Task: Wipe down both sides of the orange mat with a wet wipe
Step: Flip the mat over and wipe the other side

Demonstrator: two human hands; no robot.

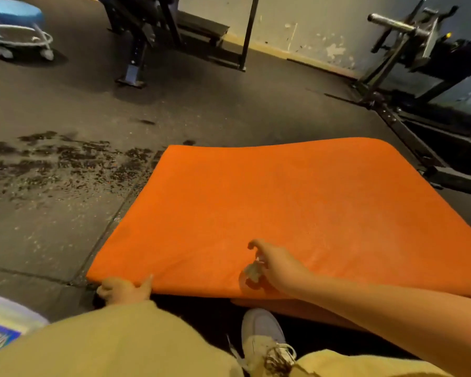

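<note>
While the mat [269, 202] is lying spread over the dark floor [52, 240], its near edge is being held raised, with shadow showing underneath. The left hand [125, 291] is gripping that edge close to the near-left corner, thumb lying on top and the other fingers curled round below. The right hand [275, 263] is reaching over the mat just inside the near edge, pinching a crumpled, greyed wipe [252, 272] between curled fingers, the forefinger hooking above it. The wipe is hanging right at the mat's surface, though whether it is touching cannot be told. Under the raised edge, to the right, a second strip of orange is showing. A pale shoe [264, 333] is planted just before the mat, between yellow-clad legs. A blurred pack [3, 322] is sitting on the floor at the near left. Left of the mat a dark wet patch [65, 161] is spreading over the floor. Farther off, a blue stool [11, 12] is standing far left, and black gym frames [419, 50] are standing along the wall.
</note>
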